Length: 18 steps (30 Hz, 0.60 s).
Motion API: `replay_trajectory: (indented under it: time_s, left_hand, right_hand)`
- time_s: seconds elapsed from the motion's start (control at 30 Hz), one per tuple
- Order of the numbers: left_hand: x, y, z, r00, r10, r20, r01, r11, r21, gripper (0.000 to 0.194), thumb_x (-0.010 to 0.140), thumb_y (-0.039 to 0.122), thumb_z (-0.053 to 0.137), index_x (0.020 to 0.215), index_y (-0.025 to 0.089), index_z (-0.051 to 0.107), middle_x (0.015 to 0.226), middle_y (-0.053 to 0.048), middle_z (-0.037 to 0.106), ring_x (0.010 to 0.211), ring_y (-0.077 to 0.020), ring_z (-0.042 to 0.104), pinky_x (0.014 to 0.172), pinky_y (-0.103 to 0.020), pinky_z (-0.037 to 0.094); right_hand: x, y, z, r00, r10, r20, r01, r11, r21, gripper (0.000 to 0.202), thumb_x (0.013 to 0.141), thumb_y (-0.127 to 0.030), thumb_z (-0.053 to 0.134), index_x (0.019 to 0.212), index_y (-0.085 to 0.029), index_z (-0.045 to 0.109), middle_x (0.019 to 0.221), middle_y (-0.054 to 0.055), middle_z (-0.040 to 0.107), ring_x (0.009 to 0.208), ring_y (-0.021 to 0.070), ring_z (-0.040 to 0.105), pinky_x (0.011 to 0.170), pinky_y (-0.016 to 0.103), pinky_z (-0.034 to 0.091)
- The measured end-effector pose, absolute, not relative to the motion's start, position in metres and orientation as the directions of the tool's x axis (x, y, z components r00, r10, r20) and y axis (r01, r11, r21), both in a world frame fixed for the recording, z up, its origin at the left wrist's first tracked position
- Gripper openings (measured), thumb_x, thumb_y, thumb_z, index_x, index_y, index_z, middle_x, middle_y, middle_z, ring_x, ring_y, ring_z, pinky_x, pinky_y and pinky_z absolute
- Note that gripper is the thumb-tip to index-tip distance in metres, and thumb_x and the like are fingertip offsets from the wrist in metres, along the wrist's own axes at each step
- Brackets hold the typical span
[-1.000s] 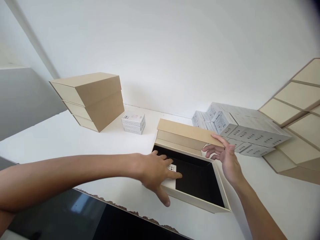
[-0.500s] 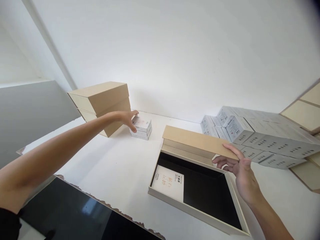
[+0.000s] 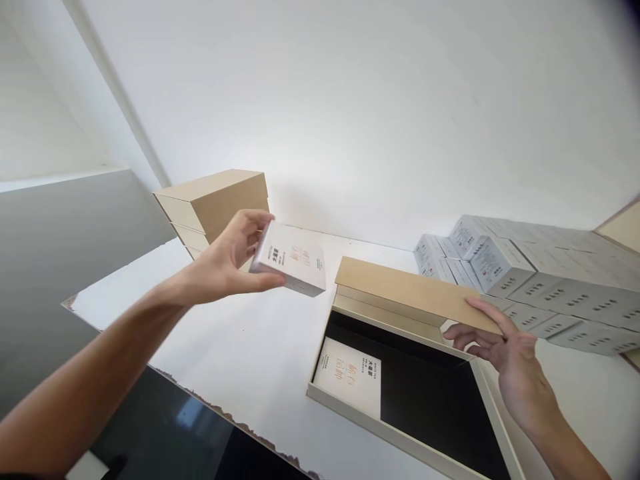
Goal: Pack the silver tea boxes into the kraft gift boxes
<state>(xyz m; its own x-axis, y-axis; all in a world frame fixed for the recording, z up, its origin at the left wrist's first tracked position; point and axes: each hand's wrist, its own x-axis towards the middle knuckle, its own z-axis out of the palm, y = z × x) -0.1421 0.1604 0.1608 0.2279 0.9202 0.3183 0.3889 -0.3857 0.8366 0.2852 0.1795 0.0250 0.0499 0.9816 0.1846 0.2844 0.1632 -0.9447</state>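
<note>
Off the table, my left hand (image 3: 227,260) grips a white tea box (image 3: 295,257) by its left end, thumb in front and fingers behind. The box is tilted, with its printed face toward me. My right hand (image 3: 520,367) holds the raised tan lid (image 3: 410,290) of a gift box (image 3: 390,437) at its right end, fingers underneath. Inside this black-lined gift box, another white tea box (image 3: 349,380) lies flat at the left end. The rest of the black lining (image 3: 430,393) shows bare. Whatever lies on the table directly behind the held tea box is hidden.
Tan closed gift boxes (image 3: 215,200) are stacked at the back left against the wall. Several white tea boxes (image 3: 565,280) stand piled at the right, close behind the lid. The white tabletop (image 3: 240,360) has a chipped front edge (image 3: 230,417).
My left hand has taken hold of a white tea box from the small stack and lifted it toward me and the right. My right hand still holds the lid up.
</note>
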Motion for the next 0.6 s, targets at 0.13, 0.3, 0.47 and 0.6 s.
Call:
replay_trajectory:
  time_s: [0.13, 0.3, 0.47, 0.6]
  left_hand:
    - [-0.107, 0.133, 0.132, 0.178, 0.978, 0.109, -0.409, -0.027, 0.912, 0.062, 0.078, 0.050, 0.072, 0.129, 0.029, 0.042, 0.134, -0.007, 0.057, 0.118, -0.0279, 0.060, 0.092, -0.038, 0.054]
    - [-0.067, 0.117, 0.100, 0.312, 0.944, -0.111, -0.797, 0.324, 0.510, 0.064, 0.092, 0.058, 0.046, 0.144, 0.025, 0.033, 0.153, -0.010, 0.041, 0.142, -0.0247, 0.040, 0.114, -0.039, 0.041]
    - [-0.080, 0.123, 0.131, 0.176, 0.984, -0.007, -0.663, 0.123, 0.739, 0.053, 0.087, 0.024, 0.053, 0.139, 0.020, 0.042, 0.149, -0.010, 0.048, 0.135, -0.0266, 0.049, 0.108, -0.043, 0.048]
    - [-0.087, 0.139, 0.165, 0.643, 0.766, 0.024, -0.150, 0.095, 0.984, 0.039, 0.080, 0.029, 0.069, 0.118, 0.023, 0.064, 0.122, -0.009, 0.069, 0.106, -0.0308, 0.067, 0.087, -0.044, 0.059]
  right_hand:
    - [0.285, 0.179, 0.025, 0.059, 0.982, 0.177, 0.269, 0.155, -0.950, 0.076, 0.089, -0.077, 0.013, 0.138, -0.029, 0.048, 0.090, 0.008, 0.070, 0.084, 0.0277, 0.062, 0.079, 0.044, 0.048]
    - [0.281, 0.180, 0.024, 0.047, 0.979, 0.199, 0.252, 0.181, -0.951, 0.076, 0.089, -0.077, 0.015, 0.138, -0.029, 0.046, 0.087, 0.008, 0.070, 0.081, 0.0278, 0.062, 0.077, 0.044, 0.048]
    - [0.278, 0.178, 0.024, 0.024, 0.976, 0.215, 0.236, 0.204, -0.950, 0.074, 0.090, -0.077, 0.017, 0.139, -0.029, 0.045, 0.085, 0.006, 0.069, 0.080, 0.0252, 0.061, 0.076, 0.041, 0.047]
    - [0.276, 0.175, 0.027, 0.007, 0.976, 0.219, 0.243, 0.211, -0.947, 0.072, 0.091, -0.076, 0.014, 0.139, -0.031, 0.045, 0.086, 0.005, 0.068, 0.078, 0.0223, 0.059, 0.074, 0.038, 0.045]
